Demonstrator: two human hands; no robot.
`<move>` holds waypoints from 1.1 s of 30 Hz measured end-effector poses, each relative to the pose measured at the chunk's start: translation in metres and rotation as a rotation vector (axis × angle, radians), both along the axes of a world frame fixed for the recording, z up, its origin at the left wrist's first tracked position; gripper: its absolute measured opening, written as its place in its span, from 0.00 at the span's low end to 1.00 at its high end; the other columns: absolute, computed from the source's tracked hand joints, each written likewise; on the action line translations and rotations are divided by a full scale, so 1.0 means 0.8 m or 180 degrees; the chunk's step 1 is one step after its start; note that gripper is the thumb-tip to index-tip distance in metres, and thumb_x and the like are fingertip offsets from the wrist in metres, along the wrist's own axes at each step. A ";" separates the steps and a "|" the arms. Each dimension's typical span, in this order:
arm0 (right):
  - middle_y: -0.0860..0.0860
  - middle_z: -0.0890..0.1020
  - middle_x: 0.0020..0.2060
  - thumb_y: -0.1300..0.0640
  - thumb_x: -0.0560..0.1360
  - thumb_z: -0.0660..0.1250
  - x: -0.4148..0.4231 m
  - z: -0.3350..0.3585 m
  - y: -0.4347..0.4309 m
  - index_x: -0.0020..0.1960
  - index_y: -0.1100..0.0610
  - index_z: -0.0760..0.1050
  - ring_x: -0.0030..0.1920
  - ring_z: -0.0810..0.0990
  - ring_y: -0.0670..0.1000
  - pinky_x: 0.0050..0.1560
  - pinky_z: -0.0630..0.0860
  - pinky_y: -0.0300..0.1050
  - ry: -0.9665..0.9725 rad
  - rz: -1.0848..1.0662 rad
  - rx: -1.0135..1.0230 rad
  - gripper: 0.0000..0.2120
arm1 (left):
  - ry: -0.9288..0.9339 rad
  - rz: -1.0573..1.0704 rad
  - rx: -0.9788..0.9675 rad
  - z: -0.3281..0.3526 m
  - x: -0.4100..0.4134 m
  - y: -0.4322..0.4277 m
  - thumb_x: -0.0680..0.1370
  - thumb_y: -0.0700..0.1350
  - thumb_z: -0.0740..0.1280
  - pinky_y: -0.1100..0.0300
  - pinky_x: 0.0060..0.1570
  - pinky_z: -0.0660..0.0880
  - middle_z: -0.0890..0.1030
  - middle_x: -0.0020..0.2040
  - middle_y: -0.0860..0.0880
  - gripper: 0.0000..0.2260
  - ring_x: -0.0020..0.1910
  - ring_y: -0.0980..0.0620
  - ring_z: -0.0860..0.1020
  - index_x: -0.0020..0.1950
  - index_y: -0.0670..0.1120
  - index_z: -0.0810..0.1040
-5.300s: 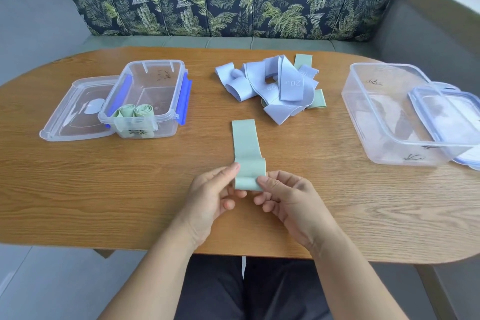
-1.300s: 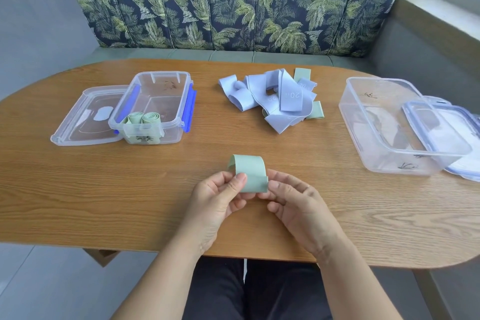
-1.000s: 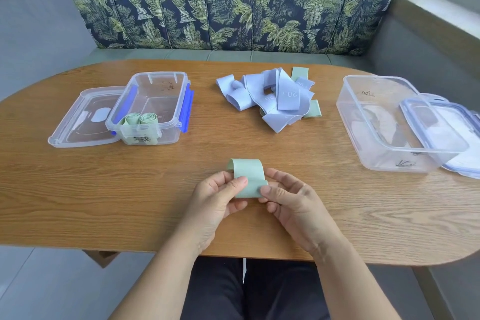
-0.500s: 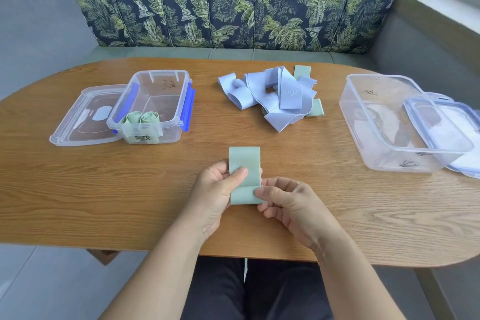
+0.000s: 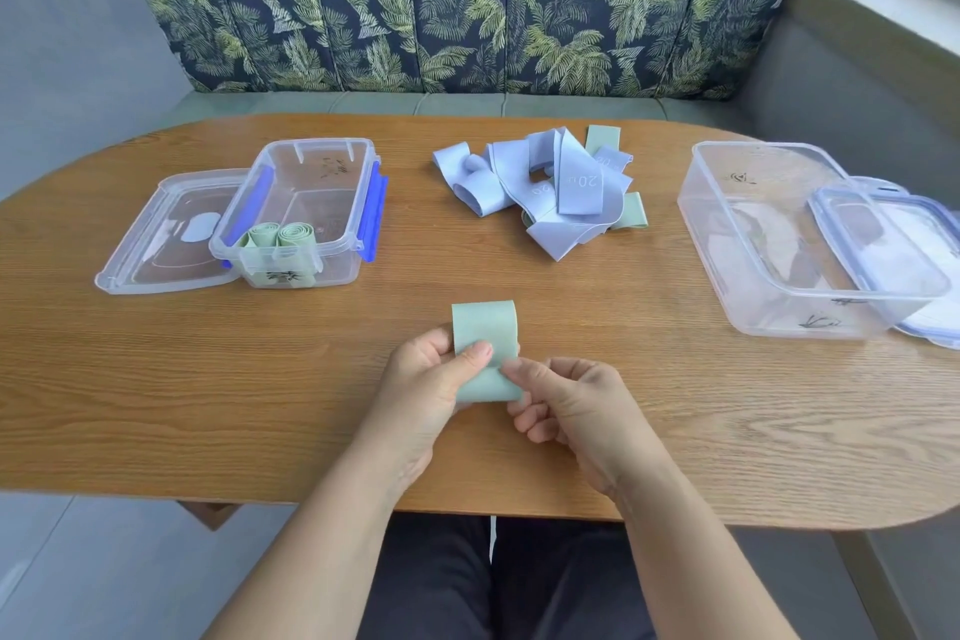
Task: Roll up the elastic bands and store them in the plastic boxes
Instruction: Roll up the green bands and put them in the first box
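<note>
A pale green elastic band [image 5: 484, 327] lies partly rolled at the table's near middle. My left hand [image 5: 428, 390] pinches its left side with the thumb on top. My right hand [image 5: 563, 400] pinches its lower right corner between thumb and curled fingers. A short flap of the band sticks out away from me. A small clear box with blue clips [image 5: 337, 172] at the left holds two green rolls [image 5: 280, 237]. A large clear box [image 5: 727, 234] stands at the right with no bands in it. A heap of lilac and green bands [image 5: 550, 195] lies at the far middle.
The small box's lid [image 5: 156, 244] lies flat to its left. The large box's lid [image 5: 883, 244] leans on its right rim. A leaf-patterned sofa [image 5: 467, 0] runs behind the wooden table [image 5: 208, 379]. My legs show under the near edge.
Over five seconds the long green strip has shortened into a roll between my hands. In the last half second the hands hardly moved and the short flap still sticks out.
</note>
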State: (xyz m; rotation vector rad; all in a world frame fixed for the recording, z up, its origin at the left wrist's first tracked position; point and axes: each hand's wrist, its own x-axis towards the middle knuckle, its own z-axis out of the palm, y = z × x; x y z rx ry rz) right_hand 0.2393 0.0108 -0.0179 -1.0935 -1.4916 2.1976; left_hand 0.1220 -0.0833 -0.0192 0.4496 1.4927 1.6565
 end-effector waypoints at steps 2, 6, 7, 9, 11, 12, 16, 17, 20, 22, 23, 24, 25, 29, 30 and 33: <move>0.56 0.80 0.30 0.53 0.73 0.73 -0.001 0.002 -0.002 0.49 0.68 0.79 0.26 0.76 0.47 0.27 0.72 0.36 -0.0088 -0.0068 0.0058 0.17 | -0.0122 -0.0208 0.0132 -0.003 -0.004 -0.006 0.72 0.37 0.71 0.52 0.57 0.78 0.84 0.53 0.39 0.15 0.53 0.43 0.82 0.58 0.39 0.79; 0.56 0.79 0.28 0.48 0.72 0.73 -0.004 0.004 -0.004 0.50 0.70 0.78 0.24 0.75 0.48 0.24 0.70 0.37 -0.0229 -0.0147 0.0154 0.23 | -0.0097 -0.0571 0.0301 -0.010 -0.012 -0.016 0.68 0.40 0.72 0.55 0.56 0.78 0.83 0.55 0.40 0.22 0.55 0.44 0.82 0.62 0.41 0.78; 0.56 0.79 0.27 0.47 0.73 0.72 -0.006 0.005 -0.004 0.48 0.70 0.78 0.24 0.74 0.48 0.24 0.69 0.37 -0.0268 -0.0152 0.0192 0.24 | -0.0105 -0.0586 0.0320 -0.011 -0.013 -0.017 0.69 0.40 0.72 0.57 0.53 0.78 0.83 0.55 0.40 0.21 0.55 0.45 0.82 0.62 0.41 0.78; 0.57 0.80 0.28 0.43 0.74 0.69 -0.007 0.006 -0.007 0.47 0.69 0.79 0.25 0.76 0.49 0.24 0.70 0.38 -0.0317 -0.0150 0.0266 0.26 | -0.0196 -0.0525 0.0349 -0.012 -0.013 -0.018 0.71 0.41 0.69 0.60 0.49 0.78 0.84 0.54 0.41 0.18 0.54 0.46 0.82 0.61 0.41 0.78; 0.58 0.82 0.31 0.41 0.76 0.65 -0.006 0.005 -0.008 0.46 0.67 0.80 0.28 0.79 0.50 0.27 0.72 0.38 -0.0281 -0.0224 0.0249 0.27 | -0.0337 -0.0434 0.0362 -0.011 -0.014 -0.017 0.71 0.42 0.69 0.62 0.47 0.79 0.83 0.55 0.41 0.17 0.54 0.45 0.82 0.60 0.41 0.78; 0.58 0.83 0.33 0.41 0.77 0.64 -0.005 0.004 -0.007 0.47 0.65 0.80 0.30 0.80 0.51 0.29 0.74 0.39 -0.0217 -0.0260 0.0187 0.26 | -0.0369 -0.0410 0.0361 -0.011 -0.014 -0.017 0.72 0.42 0.68 0.62 0.46 0.79 0.83 0.55 0.41 0.17 0.55 0.46 0.82 0.60 0.41 0.79; 0.56 0.85 0.46 0.47 0.69 0.72 0.005 0.004 -0.001 0.55 0.59 0.80 0.43 0.82 0.51 0.40 0.77 0.40 0.0237 0.0003 -0.0007 0.20 | -0.0181 -0.0410 0.0238 -0.012 -0.013 -0.013 0.72 0.48 0.68 0.64 0.45 0.76 0.85 0.50 0.47 0.14 0.49 0.54 0.82 0.56 0.46 0.81; 0.55 0.85 0.48 0.49 0.67 0.73 0.007 0.003 0.000 0.56 0.58 0.80 0.45 0.82 0.50 0.42 0.77 0.40 0.0352 0.0086 -0.0021 0.21 | -0.0084 -0.0416 0.0180 -0.012 -0.012 -0.012 0.72 0.49 0.67 0.65 0.45 0.76 0.85 0.49 0.49 0.14 0.48 0.56 0.81 0.56 0.46 0.81; 0.54 0.85 0.52 0.53 0.69 0.76 0.013 0.000 0.004 0.59 0.57 0.80 0.47 0.81 0.49 0.45 0.76 0.41 0.0601 0.0251 -0.0046 0.21 | 0.0277 -0.0511 0.0040 -0.010 -0.005 -0.011 0.73 0.52 0.65 0.64 0.44 0.73 0.85 0.47 0.52 0.16 0.46 0.59 0.81 0.57 0.47 0.81; 0.54 0.85 0.51 0.56 0.68 0.76 0.015 0.000 0.004 0.58 0.58 0.80 0.45 0.81 0.48 0.43 0.76 0.40 0.0666 0.0277 -0.0067 0.20 | 0.0435 -0.0467 -0.0066 -0.009 -0.002 -0.010 0.73 0.54 0.65 0.63 0.44 0.72 0.85 0.48 0.52 0.17 0.46 0.59 0.81 0.57 0.48 0.81; 0.54 0.85 0.49 0.57 0.67 0.75 0.015 -0.002 0.004 0.56 0.59 0.81 0.44 0.81 0.48 0.42 0.76 0.38 0.0686 0.0254 -0.0078 0.18 | 0.0481 -0.0435 -0.0109 -0.008 -0.001 -0.010 0.73 0.55 0.65 0.63 0.43 0.72 0.85 0.48 0.52 0.17 0.46 0.59 0.80 0.57 0.48 0.82; 0.54 0.85 0.47 0.58 0.67 0.74 0.014 -0.003 0.005 0.54 0.60 0.81 0.42 0.81 0.48 0.40 0.76 0.37 0.0706 0.0222 -0.0086 0.16 | 0.0516 -0.0409 -0.0146 -0.009 0.000 -0.009 0.73 0.56 0.65 0.64 0.43 0.72 0.85 0.47 0.52 0.18 0.45 0.59 0.80 0.56 0.48 0.82; 0.54 0.85 0.45 0.59 0.66 0.74 0.014 -0.004 0.004 0.52 0.60 0.82 0.41 0.80 0.48 0.39 0.76 0.37 0.0719 0.0188 -0.0082 0.14 | 0.0543 -0.0398 -0.0175 -0.008 0.001 -0.008 0.73 0.57 0.65 0.64 0.42 0.72 0.85 0.47 0.52 0.18 0.45 0.60 0.80 0.56 0.48 0.82; 0.56 0.85 0.43 0.58 0.66 0.74 0.013 -0.009 0.004 0.50 0.62 0.82 0.40 0.80 0.49 0.37 0.76 0.37 0.0670 0.0048 -0.0012 0.14 | 0.0601 -0.0485 -0.0158 -0.006 0.003 -0.010 0.74 0.58 0.69 0.63 0.45 0.73 0.85 0.49 0.53 0.15 0.47 0.61 0.80 0.55 0.51 0.82; 0.57 0.85 0.44 0.57 0.66 0.74 0.014 -0.008 0.004 0.51 0.63 0.81 0.40 0.80 0.49 0.37 0.76 0.37 0.0655 0.0031 -0.0006 0.16 | 0.0595 -0.0542 -0.0117 -0.005 0.002 -0.011 0.73 0.56 0.71 0.64 0.46 0.74 0.85 0.50 0.53 0.14 0.48 0.61 0.80 0.55 0.52 0.82; 0.58 0.84 0.43 0.56 0.66 0.74 0.015 -0.008 0.005 0.52 0.67 0.80 0.39 0.80 0.49 0.37 0.75 0.37 0.0624 0.0003 -0.0021 0.19 | 0.0618 -0.0710 0.0007 -0.005 -0.003 -0.016 0.68 0.50 0.73 0.68 0.42 0.74 0.84 0.52 0.52 0.19 0.49 0.57 0.81 0.58 0.50 0.80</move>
